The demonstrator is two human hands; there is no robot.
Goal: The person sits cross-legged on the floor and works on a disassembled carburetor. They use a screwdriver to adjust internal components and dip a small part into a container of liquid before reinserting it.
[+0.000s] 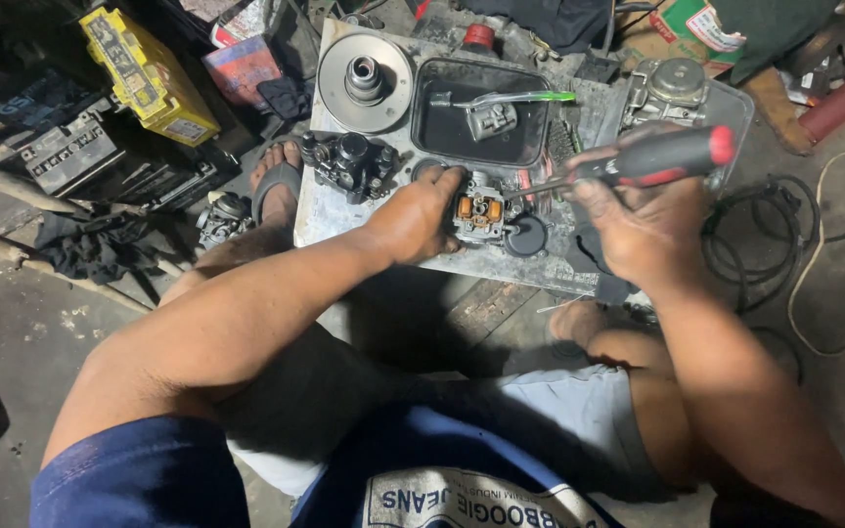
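Nearest the camera, above the person's bent knees, the left hand lay pressed on a small carburettor body, fingers curled round its left side and holding it down on a pale, stained work board. That part showed grey metal with two orange pieces in its open face, and it sat near the board's front edge. Just beside it lay a round black cap. The right hand was closed tight round the black-and-red handle of a screwdriver, whose thin shaft slanted down to the carburettor body. Left of the hands stood a dark, knobbed metal assembly on the board, with a sandalled foot beside it. Farther back, a shallow black tray held a small grey metal part and a green-handled brush. A round pulley disc lay to its left. Another grey carburettor rested in a second tray at the far right.
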